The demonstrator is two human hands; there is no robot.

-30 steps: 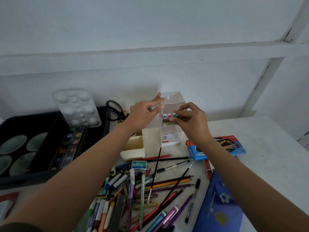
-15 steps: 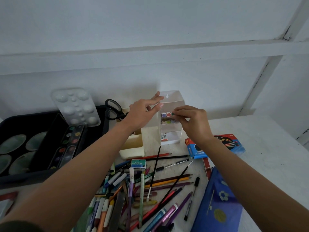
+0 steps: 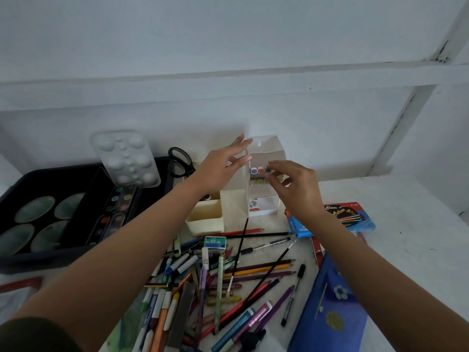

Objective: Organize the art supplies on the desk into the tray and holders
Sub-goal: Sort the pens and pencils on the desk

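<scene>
Our left hand (image 3: pixel 220 168) spreads loose fingers at the top edge of the white holder (image 3: pixel 269 151). Our right hand (image 3: pixel 298 191) has its fingertips at the green paint pot (image 3: pixel 267 170) on the upper shelf; whether they pinch it, we cannot tell. Pencils (image 3: pixel 228 280) lie heaped nearer us.

Black tray (image 3: pixel 50 259), cream holder (image 3: pixel 206 223), blue flower-printed pouch (image 3: pixel 327 295)

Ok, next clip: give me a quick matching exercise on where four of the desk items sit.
Items:
1. mixing palette
2. scissors
3. staples box
4. coloured-pencil box

Places:
A. just right of the right hand
B. on the pen pile
C. propped in the black tray
D. just left of the left hand

Pairs: 1-C, 2-D, 3-B, 4-A
</scene>
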